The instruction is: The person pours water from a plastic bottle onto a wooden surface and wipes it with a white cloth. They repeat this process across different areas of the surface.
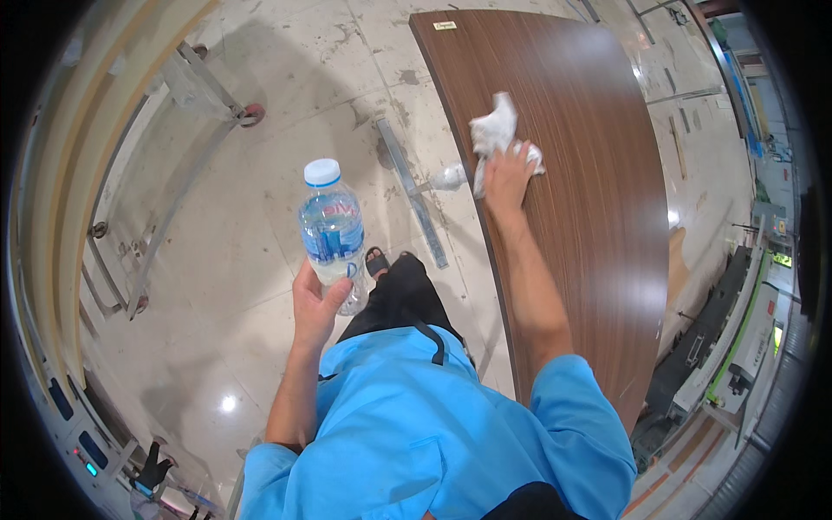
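Note:
A clear plastic bottle (pixel 333 227) with a white cap and a blue label stands upright in my left hand (pixel 319 299), whose fingers wrap round its lower part. Some liquid shows inside it. On my right, a dark brown wood-grain board (pixel 581 234) lies flat, raised above the floor. My right hand (pixel 509 178) presses a crumpled white cloth (pixel 494 130) onto the board near its left edge. Part of the cloth is hidden under the palm, and its far end is slightly blurred.
A metal stand foot (pixel 414 195) shows on the floor beside the board's left edge. Stacked pale panels (pixel 61 217) curve along the far left, near a wheeled metal frame (pixel 221 87). Long machinery (pixel 706 334) stands at the right. A small label (pixel 445 26) sits at the board's far corner.

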`<state>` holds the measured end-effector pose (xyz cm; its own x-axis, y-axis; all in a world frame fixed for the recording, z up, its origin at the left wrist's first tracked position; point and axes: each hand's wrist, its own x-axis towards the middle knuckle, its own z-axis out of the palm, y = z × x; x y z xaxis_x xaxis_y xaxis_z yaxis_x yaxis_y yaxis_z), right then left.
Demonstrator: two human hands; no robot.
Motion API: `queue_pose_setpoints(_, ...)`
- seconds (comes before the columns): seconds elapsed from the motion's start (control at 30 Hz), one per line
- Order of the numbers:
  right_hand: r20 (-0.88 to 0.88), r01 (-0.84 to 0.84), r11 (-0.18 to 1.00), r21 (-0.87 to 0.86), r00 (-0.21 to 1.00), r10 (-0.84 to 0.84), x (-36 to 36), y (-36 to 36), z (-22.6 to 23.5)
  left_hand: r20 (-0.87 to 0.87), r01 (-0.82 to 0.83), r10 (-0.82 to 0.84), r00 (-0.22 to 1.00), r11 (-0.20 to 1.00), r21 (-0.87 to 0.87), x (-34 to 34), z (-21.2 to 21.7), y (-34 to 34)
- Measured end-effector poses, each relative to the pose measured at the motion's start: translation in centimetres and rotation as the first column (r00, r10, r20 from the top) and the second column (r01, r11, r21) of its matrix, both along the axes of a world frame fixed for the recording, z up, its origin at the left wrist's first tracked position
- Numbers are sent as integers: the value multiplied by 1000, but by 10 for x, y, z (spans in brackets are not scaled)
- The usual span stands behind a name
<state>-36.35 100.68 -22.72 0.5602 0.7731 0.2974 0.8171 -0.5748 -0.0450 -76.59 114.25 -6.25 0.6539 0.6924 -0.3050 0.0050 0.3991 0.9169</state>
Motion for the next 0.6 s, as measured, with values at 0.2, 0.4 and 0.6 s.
queue_pose_setpoints(0.2, -221, -10, 994, -110, 975, -14, -79, -19, 16, 88, -96, 103, 991, 992, -78, 8, 6, 15)
queue_pose_setpoints(0.4, -107, -162, 982, 93, 979, 172, 26, 204, 25, -12, -92, 92, 996, 996, -7, 39, 3, 60)
queue_pose_setpoints(0.6, -153, -289, 947, 143, 939, 309, 8, 158, 58, -15, -133, 132, 991, 990, -50, 76, 22, 108)
